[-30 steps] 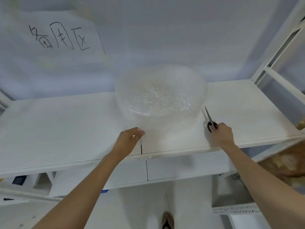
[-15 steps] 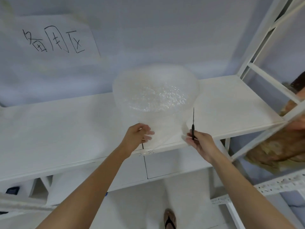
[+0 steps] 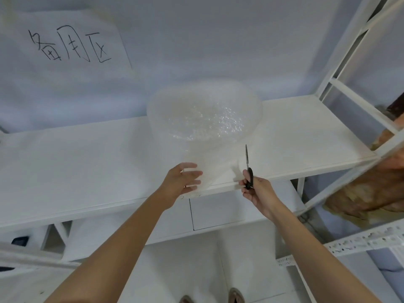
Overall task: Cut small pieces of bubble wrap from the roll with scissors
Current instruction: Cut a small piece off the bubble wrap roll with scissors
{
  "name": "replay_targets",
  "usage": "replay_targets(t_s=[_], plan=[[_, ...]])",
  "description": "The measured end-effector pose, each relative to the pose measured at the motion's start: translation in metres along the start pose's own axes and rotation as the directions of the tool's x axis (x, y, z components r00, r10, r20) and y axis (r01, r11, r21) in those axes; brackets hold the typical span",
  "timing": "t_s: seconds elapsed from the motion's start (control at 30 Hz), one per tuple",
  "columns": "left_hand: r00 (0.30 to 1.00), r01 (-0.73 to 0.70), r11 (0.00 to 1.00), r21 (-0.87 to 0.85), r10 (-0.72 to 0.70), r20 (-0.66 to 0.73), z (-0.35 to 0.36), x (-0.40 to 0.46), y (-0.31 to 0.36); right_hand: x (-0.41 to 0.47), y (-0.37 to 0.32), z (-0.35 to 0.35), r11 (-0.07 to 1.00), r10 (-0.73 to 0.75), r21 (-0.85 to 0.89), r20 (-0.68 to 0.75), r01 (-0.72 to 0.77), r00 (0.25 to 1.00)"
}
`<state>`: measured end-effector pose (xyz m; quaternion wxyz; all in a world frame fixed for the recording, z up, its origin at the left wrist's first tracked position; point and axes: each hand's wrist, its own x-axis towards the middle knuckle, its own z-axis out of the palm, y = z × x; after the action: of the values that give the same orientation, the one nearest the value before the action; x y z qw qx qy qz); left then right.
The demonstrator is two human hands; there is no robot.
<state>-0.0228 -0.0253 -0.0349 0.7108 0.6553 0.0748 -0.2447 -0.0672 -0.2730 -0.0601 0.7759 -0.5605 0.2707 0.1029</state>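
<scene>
A fat clear roll of bubble wrap point(image 3: 204, 112) stands on the white shelf board point(image 3: 87, 158). Its loose end point(image 3: 209, 165) hangs forward toward me, down to the board's front edge. My left hand point(image 3: 182, 181) pinches the left side of that loose end. My right hand point(image 3: 254, 189) grips black-handled scissors point(image 3: 248, 169) just right of the loose end, blades together and pointing up and away from me.
A paper sign point(image 3: 67, 42) with handwritten characters is stuck on the wall behind. White metal rack posts point(image 3: 354, 51) rise at the right, with brown stuff point(image 3: 371, 193) beyond them. A lower shelf point(image 3: 218, 213) lies under the board. My feet point(image 3: 236, 296) show on the white floor.
My right hand lifted the scissors off the shelf and brought them left, upright beside the loose end. My left hand raised the loose end of bubble wrap off the board.
</scene>
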Motion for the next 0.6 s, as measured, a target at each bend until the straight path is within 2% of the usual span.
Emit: replay_targets(t_s=[0.17,0.27,0.47,0.6], plan=[[0.997,0.076,0.995,0.062,-0.076,0.009,0.011,0.0,-0.01,-0.009,0.004,-0.013,0.999,0.033,-0.042,0.094,-0.029,0.995],[0.995,0.1,0.994,0.039,-0.099,-0.015,0.015,0.001,-0.012,-0.017,0.012,-0.02,0.997,0.073,-0.035,0.179,-0.068,0.981],[0.991,0.086,0.995,-0.04,-0.09,-0.095,0.017,-0.002,-0.016,-0.029,0.045,-0.027,0.979,0.205,-0.086,0.376,-0.187,0.904],[0.991,0.063,0.997,-0.038,-0.067,-0.114,0.017,-0.007,-0.02,-0.036,0.065,-0.02,0.949,0.314,-0.154,0.39,-0.275,0.865]])
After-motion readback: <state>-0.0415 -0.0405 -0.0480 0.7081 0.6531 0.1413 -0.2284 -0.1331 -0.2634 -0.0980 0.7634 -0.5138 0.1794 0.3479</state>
